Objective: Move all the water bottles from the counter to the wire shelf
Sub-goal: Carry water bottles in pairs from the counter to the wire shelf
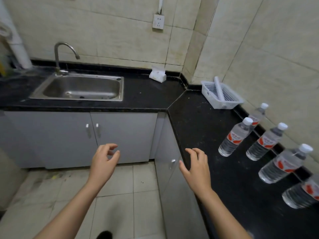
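Several clear water bottles with white caps and red-and-white labels stand on the black counter (198,121) along the right wall. The nearest to my hands is a bottle (235,137); others stand behind and beside it (266,142), (284,163), (258,114), and one is cut off at the right edge (303,194). My right hand (196,166) hovers over the counter's front edge, fingers loosely curled, holding nothing, left of the bottles. My left hand (104,161) hangs over the floor in front of the cabinets, loosely curled and empty. No wire shelf is in view.
A steel sink (81,87) with a tap (59,56) is set in the counter at the left. A white tissue pack (158,75) lies by the back wall. A white plastic basket (222,96) with a white roll in it sits in the corner. Grey cabinet doors (120,135) stand below.
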`<state>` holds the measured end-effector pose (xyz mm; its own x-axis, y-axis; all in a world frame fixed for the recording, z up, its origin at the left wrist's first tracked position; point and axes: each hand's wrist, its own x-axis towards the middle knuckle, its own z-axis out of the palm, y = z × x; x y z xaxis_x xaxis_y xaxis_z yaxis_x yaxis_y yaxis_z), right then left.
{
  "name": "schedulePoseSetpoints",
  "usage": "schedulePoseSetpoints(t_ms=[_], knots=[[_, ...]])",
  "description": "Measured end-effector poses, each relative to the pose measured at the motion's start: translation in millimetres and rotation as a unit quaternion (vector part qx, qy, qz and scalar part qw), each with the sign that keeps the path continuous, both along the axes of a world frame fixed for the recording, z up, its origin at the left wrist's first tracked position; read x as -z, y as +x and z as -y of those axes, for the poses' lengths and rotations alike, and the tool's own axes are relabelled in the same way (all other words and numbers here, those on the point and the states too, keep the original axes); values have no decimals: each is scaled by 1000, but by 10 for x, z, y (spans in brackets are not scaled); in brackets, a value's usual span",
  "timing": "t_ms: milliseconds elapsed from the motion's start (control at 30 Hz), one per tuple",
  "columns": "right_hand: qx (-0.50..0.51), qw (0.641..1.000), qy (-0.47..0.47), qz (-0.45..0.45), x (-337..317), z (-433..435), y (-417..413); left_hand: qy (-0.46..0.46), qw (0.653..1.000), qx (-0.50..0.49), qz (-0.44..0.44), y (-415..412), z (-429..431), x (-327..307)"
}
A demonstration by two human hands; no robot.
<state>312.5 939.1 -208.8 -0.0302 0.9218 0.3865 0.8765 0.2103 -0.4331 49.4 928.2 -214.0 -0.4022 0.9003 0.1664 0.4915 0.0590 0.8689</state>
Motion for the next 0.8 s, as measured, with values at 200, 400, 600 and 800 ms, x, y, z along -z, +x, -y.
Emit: schedulePoseSetpoints(t_ms=[200,400,600,800], knots=[[63,998,-9,24,-101,-752,-8,11,998,54,15,-52,-1048,60],[174,984,8,32,-408,-1545,-19,27,988,148,22,-103,-2392,-123],[265,964,-6,28,-657,-1883,-45,58,971,228,34,172,-3362,-315],[353,935,-19,12,-773,-1791,326,1,938,342,60,1029,-3643,-76]])
